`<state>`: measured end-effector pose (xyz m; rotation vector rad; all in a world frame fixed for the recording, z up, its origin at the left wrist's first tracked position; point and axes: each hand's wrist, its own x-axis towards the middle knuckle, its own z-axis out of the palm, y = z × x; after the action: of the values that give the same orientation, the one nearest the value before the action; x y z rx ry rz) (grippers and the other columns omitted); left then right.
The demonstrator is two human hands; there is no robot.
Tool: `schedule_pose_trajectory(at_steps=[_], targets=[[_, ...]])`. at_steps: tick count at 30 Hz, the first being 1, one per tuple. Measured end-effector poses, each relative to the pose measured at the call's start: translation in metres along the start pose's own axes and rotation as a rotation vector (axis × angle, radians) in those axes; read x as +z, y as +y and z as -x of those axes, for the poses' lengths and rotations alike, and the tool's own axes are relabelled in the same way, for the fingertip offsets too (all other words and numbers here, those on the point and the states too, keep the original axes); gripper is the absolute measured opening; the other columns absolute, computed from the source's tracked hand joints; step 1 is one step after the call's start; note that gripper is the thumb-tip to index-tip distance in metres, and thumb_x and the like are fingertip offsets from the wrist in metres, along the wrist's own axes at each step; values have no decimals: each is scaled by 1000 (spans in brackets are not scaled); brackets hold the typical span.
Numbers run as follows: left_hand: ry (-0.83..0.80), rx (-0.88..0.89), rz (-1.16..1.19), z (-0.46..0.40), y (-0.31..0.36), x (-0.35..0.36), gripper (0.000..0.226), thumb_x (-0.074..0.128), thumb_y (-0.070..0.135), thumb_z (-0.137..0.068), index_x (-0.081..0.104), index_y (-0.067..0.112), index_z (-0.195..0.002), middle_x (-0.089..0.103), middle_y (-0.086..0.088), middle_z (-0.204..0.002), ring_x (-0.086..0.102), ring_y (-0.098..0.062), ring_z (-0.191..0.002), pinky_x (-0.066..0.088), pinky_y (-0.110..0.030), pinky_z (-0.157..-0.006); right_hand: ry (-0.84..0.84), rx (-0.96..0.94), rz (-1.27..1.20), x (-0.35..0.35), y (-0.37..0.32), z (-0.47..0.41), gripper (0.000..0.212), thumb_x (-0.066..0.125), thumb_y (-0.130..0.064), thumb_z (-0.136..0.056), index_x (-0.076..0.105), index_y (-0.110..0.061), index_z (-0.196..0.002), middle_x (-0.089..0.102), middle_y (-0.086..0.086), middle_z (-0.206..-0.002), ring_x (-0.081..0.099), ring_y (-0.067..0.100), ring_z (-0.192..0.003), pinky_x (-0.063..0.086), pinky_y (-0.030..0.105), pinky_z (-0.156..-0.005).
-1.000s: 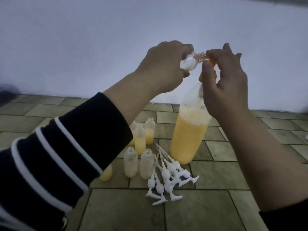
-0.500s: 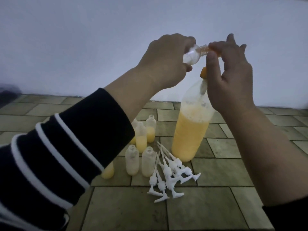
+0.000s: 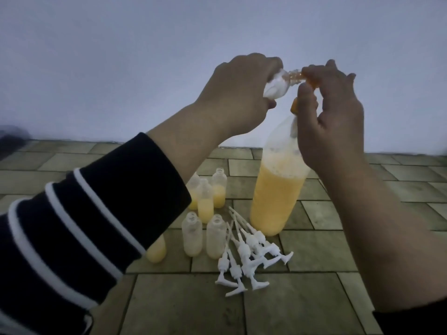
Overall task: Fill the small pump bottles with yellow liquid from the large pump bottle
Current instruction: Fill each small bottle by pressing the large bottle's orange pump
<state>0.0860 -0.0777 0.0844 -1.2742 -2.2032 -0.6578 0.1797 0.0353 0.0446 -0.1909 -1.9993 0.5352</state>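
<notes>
Holding a small bottle (image 3: 108, 84) sideways against the orange pump head (image 3: 310, 81) of the large pump bottle (image 3: 278, 189).

Left hand (image 3: 239, 93) curls around the clear small bottle, its neck meeting the orange nozzle; right hand (image 3: 331, 117) has fingers and thumb bent round the pump head. The large bottle stands on the tiled floor (image 3: 302, 305), partly full of yellow liquid. Near its base stand more small bottles (image 3: 205, 209), some part-filled, just beside a heap of white pump tops (image 3: 249, 252).
</notes>
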Motion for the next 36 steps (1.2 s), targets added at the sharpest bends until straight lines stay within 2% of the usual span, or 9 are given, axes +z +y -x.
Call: schedule_pose_trajectory(at_steps=[2,4,7,11,14,23,25,30,36], targets=[[29,8,5,-2,0,-4,35,64,28,-84,53,22,-117,57,2,-111,53,-21,-100,42,-35,-85,-55,42,20,-13,-11,-12,33,35,-33,-98,62,-18,-109,54,-27,-92,42,19,-130,26,43,-112],[21,-14,24,-2,0,-5,37,64,29,-84,52,22,-119,56,3,-114,53,-20,-101,43,-36,-87,-152,83,39,-23,-19,-23,31,36,-36,-98,63,-22,-100,51,-22,-73,46,6,-111,32,27,-99],[-4,-73,80,3,-8,-8,36,64,29,-84,51,20,-117,56,4,-114,54,-19,-100,44,-35,-85,-249,101,76,-28,-21,-27,40,35,-40,-98,63,-12,-106,63,-1,-89,41,-1,-96,26,19,-77],[-15,-237,262,25,-31,-16,36,64,28,-82,52,23,-115,59,10,-109,57,-14,-94,45,-27,-77,-235,82,121,-22,-18,-19,43,36,-41,-100,51,-17,-131,53,0,-134,27,12,-139,21,33,-114],[-32,-429,356,51,-55,-19,38,69,26,-79,53,26,-113,60,11,-107,60,-11,-92,45,-22,-77,-201,75,108,-20,-15,-14,41,39,-37,-100,47,-17,-135,49,-2,-138,32,20,-137,24,43,-113],[-253,-736,381,101,-96,3,32,81,19,-66,60,15,-90,67,-4,-96,64,-22,-92,52,-41,-83,-158,114,23,-17,-11,-12,39,40,-34,-100,48,-18,-135,48,-5,-140,22,10,-142,22,41,-115],[-274,-746,404,103,-100,11,35,81,15,-64,61,15,-92,68,-7,-95,65,-25,-92,52,-42,-84,-155,114,13,-16,-11,-12,38,41,-33,-100,49,-18,-134,49,-6,-140,23,10,-141,21,40,-115],[-483,-647,147,104,-99,32,44,83,22,-65,58,25,-102,59,3,-98,57,-13,-82,42,-22,-56,-148,120,-4,-17,-9,-11,38,41,-32,-100,49,-18,-134,49,-5,-140,24,9,-141,22,40,-115],[-656,-632,-1,113,-99,52,43,81,21,-68,55,24,-102,54,4,-102,55,-12,-86,40,-18,-54,-143,129,-35,-17,-10,-13,36,40,-31,-101,51,-19,-133,50,-6,-138,26,9,-140,21,39,-116]])
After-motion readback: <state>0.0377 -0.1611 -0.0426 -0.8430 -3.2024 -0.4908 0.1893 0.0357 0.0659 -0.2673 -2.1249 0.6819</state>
